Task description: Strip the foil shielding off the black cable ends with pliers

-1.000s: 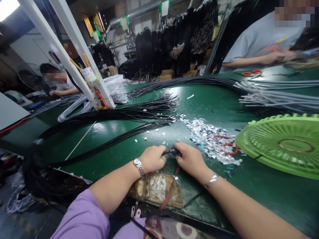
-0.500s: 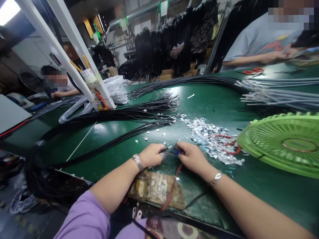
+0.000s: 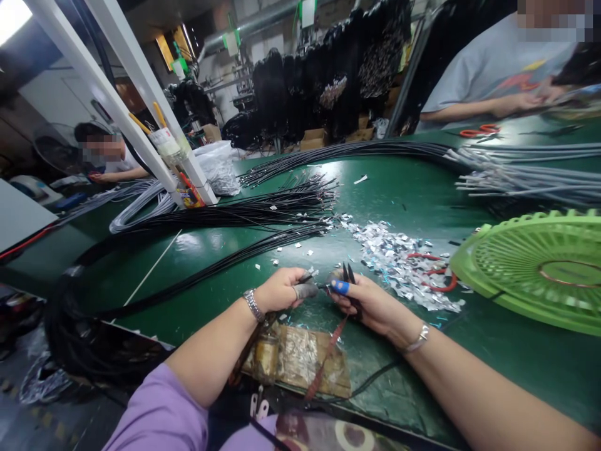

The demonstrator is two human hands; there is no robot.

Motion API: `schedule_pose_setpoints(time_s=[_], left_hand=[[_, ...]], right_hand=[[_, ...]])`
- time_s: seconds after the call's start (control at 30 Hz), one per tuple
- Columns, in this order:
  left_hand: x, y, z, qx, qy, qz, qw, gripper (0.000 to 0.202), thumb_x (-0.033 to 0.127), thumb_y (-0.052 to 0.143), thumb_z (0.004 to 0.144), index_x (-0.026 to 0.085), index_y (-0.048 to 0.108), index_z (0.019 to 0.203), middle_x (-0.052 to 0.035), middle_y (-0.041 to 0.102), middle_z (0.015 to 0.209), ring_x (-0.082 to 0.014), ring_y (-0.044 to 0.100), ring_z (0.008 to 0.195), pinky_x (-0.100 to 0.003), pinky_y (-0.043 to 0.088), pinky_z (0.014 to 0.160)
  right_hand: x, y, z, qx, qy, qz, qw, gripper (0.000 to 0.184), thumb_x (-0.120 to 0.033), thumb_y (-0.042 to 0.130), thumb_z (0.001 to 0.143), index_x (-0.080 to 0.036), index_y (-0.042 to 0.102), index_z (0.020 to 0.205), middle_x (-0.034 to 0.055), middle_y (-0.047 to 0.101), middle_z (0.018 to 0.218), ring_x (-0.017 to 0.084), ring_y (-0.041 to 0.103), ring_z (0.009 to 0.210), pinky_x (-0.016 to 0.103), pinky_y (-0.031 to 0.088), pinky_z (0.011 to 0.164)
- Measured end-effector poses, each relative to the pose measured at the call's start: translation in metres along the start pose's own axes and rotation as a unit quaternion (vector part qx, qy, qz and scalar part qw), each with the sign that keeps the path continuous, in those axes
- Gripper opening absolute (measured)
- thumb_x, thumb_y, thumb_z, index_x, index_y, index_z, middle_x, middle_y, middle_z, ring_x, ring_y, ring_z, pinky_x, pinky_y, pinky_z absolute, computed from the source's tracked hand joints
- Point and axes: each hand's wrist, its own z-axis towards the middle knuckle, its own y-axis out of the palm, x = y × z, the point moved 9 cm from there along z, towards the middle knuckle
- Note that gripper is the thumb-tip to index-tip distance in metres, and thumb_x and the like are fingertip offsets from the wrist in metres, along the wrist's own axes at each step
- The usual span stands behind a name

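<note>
My left hand (image 3: 285, 290) is closed around a black cable (image 3: 306, 277), its stripped end poking out past the thumb. One of its fingertips is wrapped in grey. Just to the right, my right hand (image 3: 364, 300) grips a black two-pronged tool (image 3: 348, 273), prongs pointing up; whether tweezers or snips I cannot tell. A blue wrap (image 3: 340, 287) covers the right thumb. Between the hands a short dark strand spans the gap, too small to make out. Below them lies a taped cardboard pad (image 3: 305, 357) with a reddish strap (image 3: 326, 360) across it.
Foil scraps (image 3: 389, 257) and red-handled pliers or scissors (image 3: 451, 282) lie beyond my right hand, beside a green fan (image 3: 539, 269). Black cable bundles (image 3: 225, 213) run along the left. Grey cables (image 3: 507, 172) lie back right. A co-worker (image 3: 498, 81) sits across; another is far left.
My right hand has turned over, bringing the blue-wrapped thumb and the tool's upright prongs into view. My left hand has shifted slightly left. The view has moved only a little.
</note>
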Motion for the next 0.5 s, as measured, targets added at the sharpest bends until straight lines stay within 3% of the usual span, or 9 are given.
schedule_pose_setpoints(time_s=[0.13, 0.27, 0.4, 0.5], left_hand=[[-0.001, -0.003, 0.0, 0.007, 0.008, 0.04, 0.999, 0.029, 0.041, 0.059, 0.074, 0.017, 0.047, 0.065, 0.0072, 0.04, 0.044, -0.0057, 0.033, 0.039, -0.02, 0.026, 0.043], [0.006, -0.003, -0.001, 0.02, 0.051, 0.122, 0.991, 0.025, 0.034, 0.055, 0.078, 0.016, 0.046, 0.063, 0.0063, 0.041, 0.047, -0.007, 0.034, 0.047, -0.021, 0.027, 0.048], [0.01, -0.006, 0.001, 0.056, 0.059, 0.164, 0.983, 0.025, 0.033, 0.053, 0.079, 0.017, 0.045, 0.061, 0.0055, 0.04, 0.05, -0.0083, 0.035, 0.053, -0.021, 0.028, 0.051], [0.009, -0.009, 0.001, 0.072, 0.051, 0.153, 0.984, 0.028, 0.035, 0.053, 0.078, 0.017, 0.044, 0.06, 0.0054, 0.04, 0.049, -0.0083, 0.035, 0.052, -0.021, 0.027, 0.05]], right_hand=[[-0.011, -0.006, -0.001, 0.033, -0.05, -0.112, 0.992, 0.036, -0.045, 0.078, 0.056, -0.019, 0.054, 0.064, -0.0046, 0.049, 0.052, 0.007, 0.033, 0.045, 0.022, 0.021, 0.041], [-0.028, -0.006, -0.003, 0.05, -0.135, -0.219, 0.965, 0.032, -0.046, 0.074, 0.059, -0.019, 0.056, 0.059, -0.0023, 0.052, 0.057, 0.012, 0.043, 0.056, 0.025, 0.033, 0.051], [-0.023, -0.015, 0.003, 0.104, -0.108, -0.176, 0.973, 0.033, -0.046, 0.074, 0.056, -0.019, 0.054, 0.057, -0.004, 0.048, 0.05, 0.01, 0.037, 0.049, 0.025, 0.028, 0.046], [-0.017, -0.035, 0.007, 0.172, -0.066, -0.108, 0.977, 0.031, -0.04, 0.074, 0.052, -0.02, 0.052, 0.056, -0.0045, 0.047, 0.046, 0.008, 0.034, 0.043, 0.023, 0.022, 0.041]])
